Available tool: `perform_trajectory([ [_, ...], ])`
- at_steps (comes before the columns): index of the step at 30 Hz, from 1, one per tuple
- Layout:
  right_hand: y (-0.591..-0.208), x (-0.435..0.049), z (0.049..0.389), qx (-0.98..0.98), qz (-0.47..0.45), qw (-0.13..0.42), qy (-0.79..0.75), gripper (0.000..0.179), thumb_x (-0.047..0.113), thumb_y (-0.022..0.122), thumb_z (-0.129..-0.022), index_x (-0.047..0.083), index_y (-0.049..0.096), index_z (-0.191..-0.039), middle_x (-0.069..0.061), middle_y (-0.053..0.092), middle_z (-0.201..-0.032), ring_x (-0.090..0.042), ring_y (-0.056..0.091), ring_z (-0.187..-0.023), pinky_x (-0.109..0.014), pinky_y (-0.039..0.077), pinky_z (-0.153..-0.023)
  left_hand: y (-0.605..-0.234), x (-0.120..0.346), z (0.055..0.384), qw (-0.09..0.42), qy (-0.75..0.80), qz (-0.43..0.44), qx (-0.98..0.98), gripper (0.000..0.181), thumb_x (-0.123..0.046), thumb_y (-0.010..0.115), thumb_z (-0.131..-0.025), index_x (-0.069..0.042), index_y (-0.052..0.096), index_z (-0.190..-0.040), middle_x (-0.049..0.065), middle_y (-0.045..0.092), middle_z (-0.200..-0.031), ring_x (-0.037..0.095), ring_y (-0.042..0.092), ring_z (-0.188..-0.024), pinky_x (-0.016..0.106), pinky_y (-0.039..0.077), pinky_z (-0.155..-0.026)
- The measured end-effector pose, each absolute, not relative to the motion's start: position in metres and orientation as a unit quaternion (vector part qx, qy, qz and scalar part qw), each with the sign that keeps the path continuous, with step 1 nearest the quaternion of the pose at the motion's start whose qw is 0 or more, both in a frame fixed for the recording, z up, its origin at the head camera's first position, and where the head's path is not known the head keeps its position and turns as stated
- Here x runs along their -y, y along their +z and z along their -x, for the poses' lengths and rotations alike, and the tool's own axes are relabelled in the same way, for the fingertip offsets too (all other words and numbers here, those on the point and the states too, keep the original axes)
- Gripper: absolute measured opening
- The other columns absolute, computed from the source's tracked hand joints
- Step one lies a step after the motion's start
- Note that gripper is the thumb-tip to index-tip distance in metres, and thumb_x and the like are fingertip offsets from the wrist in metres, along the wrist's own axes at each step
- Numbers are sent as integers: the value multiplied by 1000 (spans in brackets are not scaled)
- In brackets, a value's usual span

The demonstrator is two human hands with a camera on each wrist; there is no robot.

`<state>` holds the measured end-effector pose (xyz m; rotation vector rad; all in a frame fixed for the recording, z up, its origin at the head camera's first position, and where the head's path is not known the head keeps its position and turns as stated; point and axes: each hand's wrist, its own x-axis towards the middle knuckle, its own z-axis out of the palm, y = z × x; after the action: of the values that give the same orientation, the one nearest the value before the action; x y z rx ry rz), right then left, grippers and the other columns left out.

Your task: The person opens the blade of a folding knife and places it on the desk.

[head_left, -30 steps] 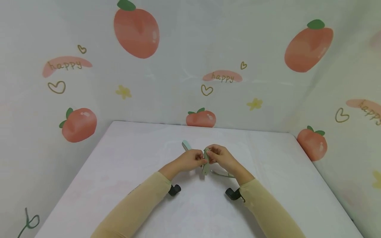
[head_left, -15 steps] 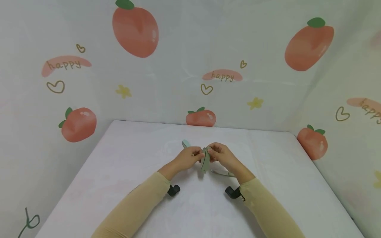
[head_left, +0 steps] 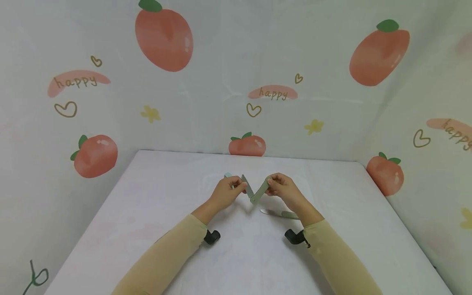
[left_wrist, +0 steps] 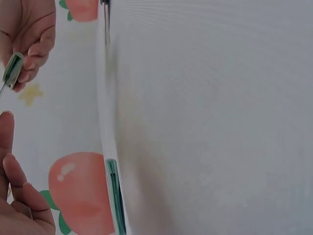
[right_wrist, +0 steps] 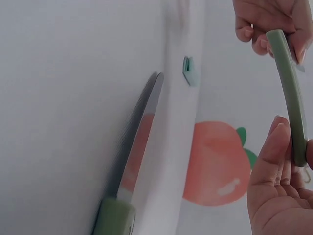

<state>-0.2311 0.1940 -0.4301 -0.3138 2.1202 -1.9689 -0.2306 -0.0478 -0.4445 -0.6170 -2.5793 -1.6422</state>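
Observation:
A folding knife [head_left: 260,191] with a pale green handle is spread into a V between both hands, above the table. My left hand [head_left: 223,192] pinches its metal blade between thumb and fingers. The handle's end is gripped by my right hand [head_left: 287,192]; in the right wrist view the fingers and thumb hold the green handle [right_wrist: 289,93] near its lower end. A second knife [head_left: 273,213], unfolded with a green handle, lies on the table below my right hand. Behind the left hand rests a light teal-handled item [head_left: 228,175], partly hidden.
The white-covered table [head_left: 236,254] meets a white backdrop [head_left: 206,135] printed with red fruit. The unfolded knife's bare blade [right_wrist: 142,142] lies close under the right wrist. A black wrist camera [head_left: 212,237] hangs below the left forearm.
My hands have moved apart and slightly up. The blade has swung out from the handle, from nearly folded to a wide V. More of the knife on the table now shows.

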Motion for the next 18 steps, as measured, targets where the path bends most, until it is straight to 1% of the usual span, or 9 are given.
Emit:
perform_trajectory([
  [7, -431, -204, 227, -726, 91, 121, -670, 24, 10, 49, -106, -10, 49, -119, -5, 65, -93, -13, 66, -82, -26, 55, -79, -446, 51, 232, 17, -542, 187, 819, 21, -22, 63, -100, -12, 68, -82, -4, 74, -83, 14, 51, -69, 25, 40, -60],
  [11, -430, -207, 226, -722, 78, 126, -676, 23, 10, 49, -106, -9, 49, -119, -7, 64, -93, -13, 66, -82, -26, 55, -79, -448, 53, 233, 26, -553, 170, 815, 22, -23, 63, -100, -11, 68, -82, -3, 74, -84, 14, 50, -68, 25, 41, -59],
  [18, -430, -210, 223, -710, 57, 139, -688, 21, 10, 49, -106, -8, 49, -117, -7, 65, -93, -12, 67, -82, -24, 55, -78, -448, 56, 233, 38, -576, 157, 801, 23, -23, 63, -100, -10, 68, -82, -1, 75, -84, 15, 46, -67, 26, 38, -59],
])
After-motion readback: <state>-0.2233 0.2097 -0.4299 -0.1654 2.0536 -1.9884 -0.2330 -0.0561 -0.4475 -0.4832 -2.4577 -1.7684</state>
